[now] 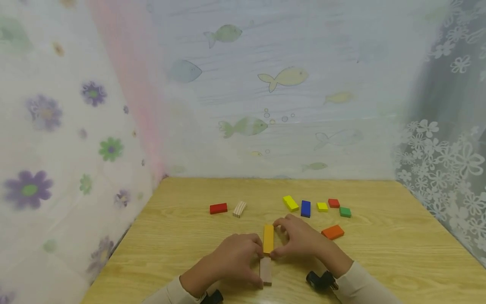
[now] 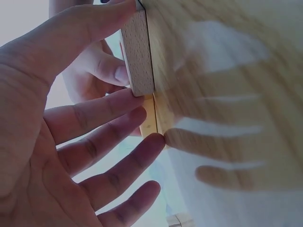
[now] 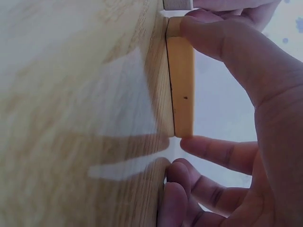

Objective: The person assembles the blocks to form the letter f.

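- Backdrop (image 1: 235, 101): pale, thin sheeting printed with outlined fish and bubbles, spanning the far side.
- Left hanging (image 1: 68, 160): white sheeting, purple and green flower print. Right hanging (image 1: 440, 152): grey, with white flower outlines.
- Table (image 1: 171, 240): flat, yellowish wood-grain surface with a slight sheen.
- Left hand (image 1: 235, 258): thumb at the near end and forefinger at the far end of a bare wood block, pinching it lengthwise; other fingers extended and spread.
- Right hand (image 1: 301, 238): thumb at the near end and forefinger at the far end of a golden-yellow block, a lengthwise pinch; other fingers bent, holding nothing.
- Golden-yellow block (image 1: 268, 239): smooth, oblong, small dark mark on its side; on the table between the hands.
- Bare wood block (image 1: 265, 272): oblong, unpainted, speckled grain; in line at the near end of the yellow one. Contact between the two cannot be told.
- Orange block (image 1: 333, 232): oblong, just right of the right hand.
- Far left: red oblong (image 1: 218, 208), beside a striped, wavy wooden piece (image 1: 240, 209).
- Far right: yellow oblong (image 1: 290, 203), blue oblong (image 1: 305, 208).
- Smallest, farther right: squarish yellow piece (image 1: 322, 207), red piece (image 1: 333, 203), green piece (image 1: 345, 212).
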A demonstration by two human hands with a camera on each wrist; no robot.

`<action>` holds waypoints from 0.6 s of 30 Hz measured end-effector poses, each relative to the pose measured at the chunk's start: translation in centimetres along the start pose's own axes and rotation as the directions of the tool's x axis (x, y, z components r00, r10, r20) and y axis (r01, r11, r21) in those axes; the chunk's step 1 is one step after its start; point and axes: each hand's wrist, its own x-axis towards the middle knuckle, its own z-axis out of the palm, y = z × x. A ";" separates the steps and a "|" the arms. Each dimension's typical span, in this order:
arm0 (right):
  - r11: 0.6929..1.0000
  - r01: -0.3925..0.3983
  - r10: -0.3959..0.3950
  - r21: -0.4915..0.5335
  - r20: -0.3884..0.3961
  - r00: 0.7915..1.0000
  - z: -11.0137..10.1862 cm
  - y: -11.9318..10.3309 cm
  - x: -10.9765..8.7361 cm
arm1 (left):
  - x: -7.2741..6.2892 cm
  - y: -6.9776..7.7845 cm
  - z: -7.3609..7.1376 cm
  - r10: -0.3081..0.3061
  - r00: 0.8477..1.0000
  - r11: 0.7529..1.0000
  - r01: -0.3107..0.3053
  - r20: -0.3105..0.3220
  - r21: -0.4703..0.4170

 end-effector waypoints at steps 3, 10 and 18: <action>1.000 0.011 -0.011 0.007 0.005 1.000 -0.1 0.2 -0.1 | 0.0 0.1 -0.1 -0.002 1.000 1.000 0.002 0.006 -0.019; 0.998 0.061 -0.061 0.021 0.005 0.998 -0.3 0.6 -0.1 | -0.3 -0.2 -0.5 0.010 1.000 1.000 -0.010 -0.009 -0.021; 0.997 0.048 -0.049 0.053 0.015 0.999 -0.6 0.7 0.0 | -0.4 -0.5 -0.8 -0.002 1.000 0.997 0.001 -0.011 -0.078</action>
